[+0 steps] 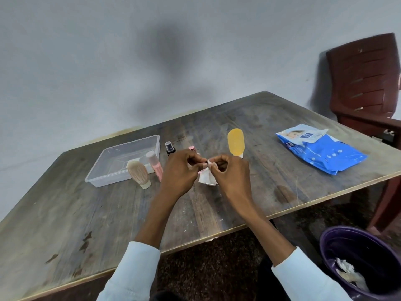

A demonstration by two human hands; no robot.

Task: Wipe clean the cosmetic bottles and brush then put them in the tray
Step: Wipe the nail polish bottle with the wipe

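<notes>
Small item pinched between the left hand [181, 168] and right hand [230, 170]: mostly covered by fingers and the white wipe [207, 178]; only a dark tip and a pink sliver show, identity uncertain. Behind the left hand, a pink bottle [192, 148] and the dark spray bottle [170, 148] are partly hidden. Right of the grip, chair [368, 83] and purple bin [338, 242] are cut by the frame edge. Wipes pack [321, 153] print is unreadable.

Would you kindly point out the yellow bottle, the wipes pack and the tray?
yellow bottle [236, 141]: head view, middle of its body.
wipes pack [325, 155]: head view, blue front face.
tray [95, 178]: head view, near left rim.
</notes>
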